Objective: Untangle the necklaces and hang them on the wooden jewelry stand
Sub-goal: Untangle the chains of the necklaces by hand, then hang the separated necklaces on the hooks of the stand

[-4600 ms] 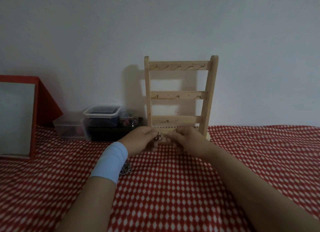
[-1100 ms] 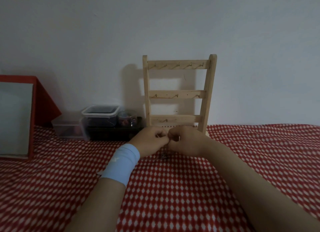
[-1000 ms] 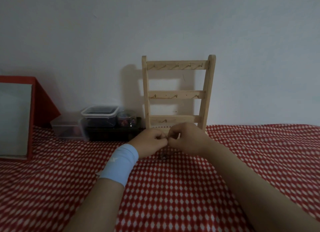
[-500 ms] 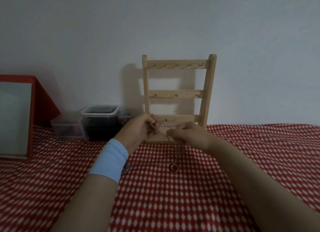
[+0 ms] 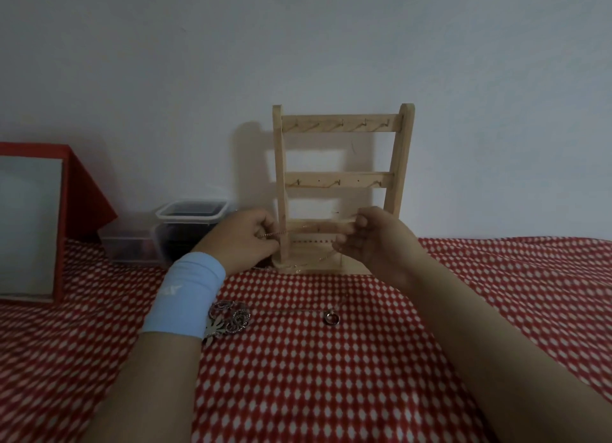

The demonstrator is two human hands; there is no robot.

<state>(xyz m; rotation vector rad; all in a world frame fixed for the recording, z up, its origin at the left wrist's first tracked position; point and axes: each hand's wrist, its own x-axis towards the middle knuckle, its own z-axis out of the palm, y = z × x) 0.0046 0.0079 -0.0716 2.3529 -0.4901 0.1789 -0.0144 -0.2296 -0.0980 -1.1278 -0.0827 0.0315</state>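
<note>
The wooden jewelry stand (image 5: pixel 341 124) stands against the wall, with three hook rails that carry nothing. My left hand (image 5: pixel 243 238) and my right hand (image 5: pixel 374 240) are raised in front of its lowest rail, each pinching one end of a thin chain necklace (image 5: pixel 318 257) stretched between them; a loop of it sags over the stand's base. A small ring pendant (image 5: pixel 332 318) lies on the cloth below. A silver filigree necklace (image 5: pixel 230 320) lies beside my left wrist, partly hidden by the blue wristband.
A red-and-white checked cloth (image 5: pixel 331 393) covers the surface. Clear plastic containers (image 5: pixel 192 217) sit left of the stand. A red-framed mirror (image 5: pixel 31 224) leans at the far left. A plain wall rises behind.
My hands have drawn apart and risen from the cloth, stretching the chain between them. The ring pendant has dropped onto the cloth, and the silver necklace by my wrist is uncovered.
</note>
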